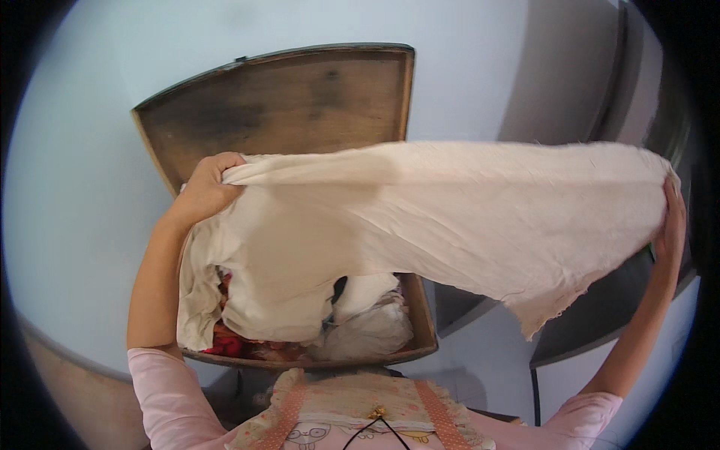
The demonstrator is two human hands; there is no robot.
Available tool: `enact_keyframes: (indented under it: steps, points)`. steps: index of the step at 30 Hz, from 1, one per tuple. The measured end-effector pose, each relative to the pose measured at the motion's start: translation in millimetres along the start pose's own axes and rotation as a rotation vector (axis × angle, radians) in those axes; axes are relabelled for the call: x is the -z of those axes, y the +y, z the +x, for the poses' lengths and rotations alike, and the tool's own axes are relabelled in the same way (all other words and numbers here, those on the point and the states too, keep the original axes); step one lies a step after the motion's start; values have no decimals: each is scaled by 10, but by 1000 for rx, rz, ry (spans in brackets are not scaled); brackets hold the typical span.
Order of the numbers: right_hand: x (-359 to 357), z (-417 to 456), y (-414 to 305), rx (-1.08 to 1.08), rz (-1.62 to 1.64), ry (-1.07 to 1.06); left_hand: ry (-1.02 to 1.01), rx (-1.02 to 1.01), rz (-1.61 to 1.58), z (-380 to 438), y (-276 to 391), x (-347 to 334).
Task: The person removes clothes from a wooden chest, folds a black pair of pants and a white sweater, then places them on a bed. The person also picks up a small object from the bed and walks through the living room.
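A long cream cloth [478, 208] is stretched sideways between my two hands, its frayed lower corner hanging down at the right. My left hand [211, 183] grips its bunched left end, above an open wooden chest [427, 320]. At the far right, my right hand [672, 225] holds the other end, with the fingertips partly hidden by the fabric. Part of the cloth drapes down over the chest's left side. Inside the chest lie a white bundle [365, 332] that looks wrapped in thin plastic and some red fabric [225, 344].
The chest's raised lid [281, 107] leans back toward a pale wall [467, 67]. A dark flat surface [590, 309] is at the right, below my right hand. My apron [349, 394] is close to the chest's front edge.
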State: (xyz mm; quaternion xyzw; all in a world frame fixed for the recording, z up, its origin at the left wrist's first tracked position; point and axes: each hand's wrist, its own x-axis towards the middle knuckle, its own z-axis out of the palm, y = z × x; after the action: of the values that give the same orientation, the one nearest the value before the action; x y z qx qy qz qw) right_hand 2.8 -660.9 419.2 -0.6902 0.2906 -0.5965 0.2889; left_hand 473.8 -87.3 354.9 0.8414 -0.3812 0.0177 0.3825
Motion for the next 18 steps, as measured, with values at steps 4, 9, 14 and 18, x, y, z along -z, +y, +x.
enact_keyframes:
  steps: [4,9,14,18]
  points:
    - [376,-46,233,-79,83,-48,-142,61,-223,-280,-22,401]
    - [547,-21,807,-43,126,-241,1,-77,-476,-707,-167,1002]
    - [-158,-535,516,-268,453,-507,124,-39,-702,-805,-184,1166]
    - [-650,-835,731,-441,582,-466,309,-50,-778,-928,-226,1191]
